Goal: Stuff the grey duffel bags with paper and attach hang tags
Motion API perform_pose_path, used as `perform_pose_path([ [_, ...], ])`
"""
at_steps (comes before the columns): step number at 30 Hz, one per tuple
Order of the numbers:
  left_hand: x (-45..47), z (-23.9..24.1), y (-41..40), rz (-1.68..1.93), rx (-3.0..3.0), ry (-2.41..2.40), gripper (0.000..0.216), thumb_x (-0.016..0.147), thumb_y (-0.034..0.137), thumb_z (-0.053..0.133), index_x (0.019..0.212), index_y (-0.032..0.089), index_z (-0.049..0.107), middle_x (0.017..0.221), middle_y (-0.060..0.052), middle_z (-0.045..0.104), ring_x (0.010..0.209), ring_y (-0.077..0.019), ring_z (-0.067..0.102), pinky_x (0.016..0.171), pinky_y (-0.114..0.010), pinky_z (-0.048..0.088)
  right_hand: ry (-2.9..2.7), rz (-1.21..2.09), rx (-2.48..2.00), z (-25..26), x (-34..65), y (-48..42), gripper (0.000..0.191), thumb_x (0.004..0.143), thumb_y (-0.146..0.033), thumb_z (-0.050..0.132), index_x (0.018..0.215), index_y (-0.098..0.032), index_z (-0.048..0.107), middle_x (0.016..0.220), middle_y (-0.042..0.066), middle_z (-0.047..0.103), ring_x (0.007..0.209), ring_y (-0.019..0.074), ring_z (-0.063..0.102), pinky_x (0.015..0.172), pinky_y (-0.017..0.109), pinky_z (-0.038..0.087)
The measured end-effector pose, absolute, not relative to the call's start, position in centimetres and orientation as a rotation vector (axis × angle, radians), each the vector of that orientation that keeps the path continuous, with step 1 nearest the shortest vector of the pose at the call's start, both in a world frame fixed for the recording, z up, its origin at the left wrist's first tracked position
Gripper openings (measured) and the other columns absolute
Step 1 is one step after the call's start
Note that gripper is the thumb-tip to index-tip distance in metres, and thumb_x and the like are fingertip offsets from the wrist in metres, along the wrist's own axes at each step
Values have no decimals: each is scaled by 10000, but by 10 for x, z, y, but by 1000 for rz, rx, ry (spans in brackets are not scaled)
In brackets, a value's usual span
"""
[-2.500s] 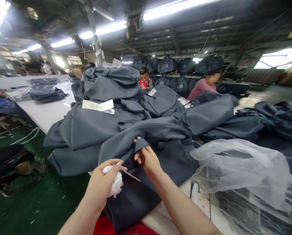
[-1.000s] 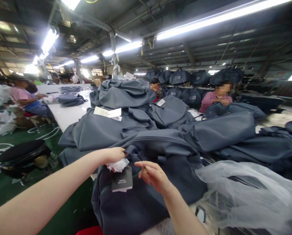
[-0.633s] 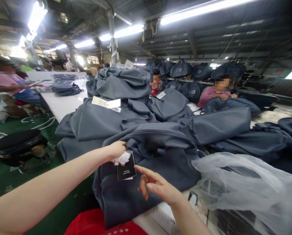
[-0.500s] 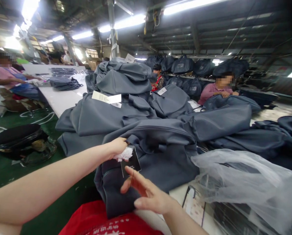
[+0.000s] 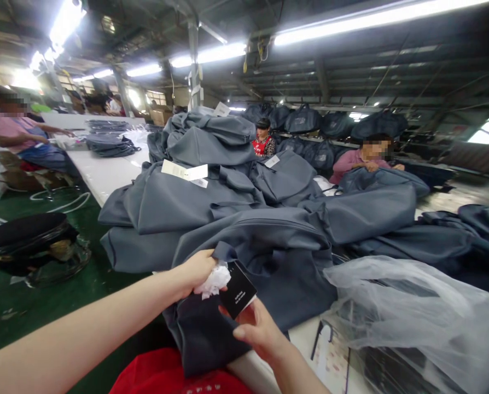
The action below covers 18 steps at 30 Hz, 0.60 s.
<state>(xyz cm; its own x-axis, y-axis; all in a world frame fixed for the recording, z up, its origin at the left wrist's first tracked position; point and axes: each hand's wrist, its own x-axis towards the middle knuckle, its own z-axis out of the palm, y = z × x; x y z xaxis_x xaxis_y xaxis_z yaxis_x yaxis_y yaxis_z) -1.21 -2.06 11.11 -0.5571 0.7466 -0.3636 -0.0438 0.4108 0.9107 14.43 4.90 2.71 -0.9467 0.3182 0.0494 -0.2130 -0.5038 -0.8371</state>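
Note:
A dark blue-grey bag [image 5: 244, 230] with a zipper along its top lies in front of me. At its near side my left hand [image 5: 205, 268] is closed on a strap loop [image 5: 225, 251] of the bag and a crumpled wad of white paper [image 5: 215, 280]. Beside the wad, a black hang tag [image 5: 238, 290] with small white print faces me. My right hand [image 5: 258, 328] has its fingers behind the tag's lower edge, while its thumb stands away from the tag. Part of those fingers is hidden by the tag.
More blue-grey bags [image 5: 179, 197] with pale tags are heaped behind. Clear plastic [image 5: 417, 306] lies at right on the white table [image 5: 91, 169]. A black round stool [image 5: 27, 235] stands at left. Co-workers sit left [image 5: 18, 134] and at right [image 5: 363, 158]; another person [image 5: 263, 142] is further back.
My right hand has come up to the black tag, its fingers now behind it. The tag has turned to face me, and my left hand has moved slightly down and right.

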Motion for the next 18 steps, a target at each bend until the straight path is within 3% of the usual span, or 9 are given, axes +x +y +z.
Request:
perform_pose_path([
  [3,-13,109,-19,1156,790,1982,235,779,249,429,883,149,615,701,-55,681,594,-182,643,532,-268,499,-1342,2448,-347,28,145,56,526,686,-484,781,1074,-153,652,1082,130,673,953,252,641,798,368,507],
  [6,-24,119,-18,1023,1038,2082,216,721,175,464,804,155,663,746,-66,704,681,-197,641,630,-277,485,-1376,2320,-542,19,133,61,488,727,-552,724,962,-127,668,862,107,691,742,214,649,648,323,497],
  [9,-38,137,-18,890,1250,2160,211,646,120,511,737,178,693,827,-59,727,799,-222,641,760,-286,461,-1529,2100,-586,11,125,71,489,733,-598,691,875,-130,674,736,65,661,657,188,605,620,310,477],
  [13,-50,153,-16,773,1365,2268,216,648,114,492,689,189,691,741,-39,710,724,-214,624,692,-274,431,-1701,1834,-590,10,124,89,466,767,-607,645,784,-142,665,639,30,611,601,160,540,586,286,441],
  [18,-62,154,-10,762,1383,2320,268,692,159,452,764,187,708,738,-25,709,675,-195,615,613,-248,412,-1527,2074,-662,6,127,103,497,680,-600,732,829,-134,644,670,46,648,591,177,600,561,287,460],
])
